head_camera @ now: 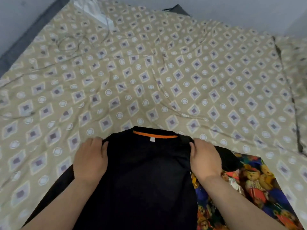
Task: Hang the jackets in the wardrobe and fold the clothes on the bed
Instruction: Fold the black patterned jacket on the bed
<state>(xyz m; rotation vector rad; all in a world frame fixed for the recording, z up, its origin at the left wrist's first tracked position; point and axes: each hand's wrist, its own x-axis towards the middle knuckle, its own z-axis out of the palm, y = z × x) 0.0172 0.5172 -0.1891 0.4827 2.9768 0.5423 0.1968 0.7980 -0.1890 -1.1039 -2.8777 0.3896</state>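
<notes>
Forearms: both bare, coming in from the lower edge and angling inward toward the shirt.
Shirt: a black, short-sleeved cotton T-shirt (146, 180) is stretched between the two hands. Its body runs down out of view at the bottom edge, and each sleeve spills outward past the wrist on its side.
Left hand: the left hand (90, 161) has its back to the camera. Its fingers are curled over the shirt's shoulder seam and pinch a fold of black cloth. The fingertips are hidden in the fabric.
Right hand: the right hand (205, 161) mirrors it on the other shoulder, knuckles up, with the thumb tucked against the cloth. It grips the seam at about the same height.
Neckline: between the hands and just beyond them the collar lies open. A thin orange band (155, 135) lines its inside, with a small white label (152, 139) below it.
Printed cloth: outside the right wrist lies a crumpled, glossy, multicoloured fabric with teddy bears (254, 185), partly under the black sleeve.
Bed: under and beyond both hands spreads a beige quilted cover with diamond and circle motifs (166, 80), creased in places.
Cable: far beyond the left hand a thin pale cable (69, 45) loops on the cover.
Wall: a plain grey wall (232, 10) lies behind the bed.
</notes>
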